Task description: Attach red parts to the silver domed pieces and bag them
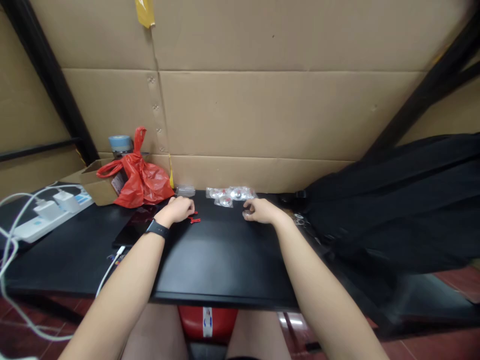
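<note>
On the black table (225,255), my left hand (180,209) rests with its fingers curled down beside small red pieces (195,219); what its fingertips hold, if anything, is hidden. My right hand (260,210) has its thumb and fingers around a small clear item (247,213) low over the table. Behind and between the hands lie several small clear packets (226,201) with silvery and red contents. Another clear plastic piece (185,191) lies just behind my left hand.
At the left are a red plastic bag (144,180), a cardboard box (98,184), a dark tablet (137,225) and a white power strip (48,220) with cables. Black cloth (393,200) covers the right side. A cardboard wall (262,115) stands behind.
</note>
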`<control>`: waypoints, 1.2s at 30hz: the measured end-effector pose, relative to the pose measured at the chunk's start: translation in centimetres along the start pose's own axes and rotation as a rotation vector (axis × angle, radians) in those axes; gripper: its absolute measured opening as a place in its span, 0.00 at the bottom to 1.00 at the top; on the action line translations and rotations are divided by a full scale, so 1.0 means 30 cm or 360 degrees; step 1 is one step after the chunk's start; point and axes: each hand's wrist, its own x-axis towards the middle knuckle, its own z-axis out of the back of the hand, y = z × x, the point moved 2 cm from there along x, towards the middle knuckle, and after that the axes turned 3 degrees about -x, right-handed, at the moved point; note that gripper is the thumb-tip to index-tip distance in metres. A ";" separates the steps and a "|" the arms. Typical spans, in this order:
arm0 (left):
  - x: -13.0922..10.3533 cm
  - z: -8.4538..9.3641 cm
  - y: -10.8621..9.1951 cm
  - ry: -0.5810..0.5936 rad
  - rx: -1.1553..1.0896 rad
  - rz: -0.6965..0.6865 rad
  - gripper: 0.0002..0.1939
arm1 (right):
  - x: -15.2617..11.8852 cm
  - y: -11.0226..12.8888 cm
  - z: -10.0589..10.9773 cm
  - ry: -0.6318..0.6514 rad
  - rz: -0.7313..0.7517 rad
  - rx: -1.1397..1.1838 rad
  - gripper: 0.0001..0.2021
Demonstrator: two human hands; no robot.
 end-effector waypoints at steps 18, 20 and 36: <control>0.014 -0.014 -0.171 -0.0570 -0.0910 -0.0213 0.08 | -0.039 0.247 -0.024 -0.0556 0.0776 0.1334 0.22; 0.013 -0.015 -0.181 -0.0657 -0.0877 -0.0199 0.07 | -0.045 0.263 -0.027 -0.0596 0.0789 0.1368 0.21; 0.026 -0.044 -0.206 -0.0739 -0.1018 -0.0208 0.06 | -0.057 0.291 -0.037 -0.0683 0.0808 0.1511 0.22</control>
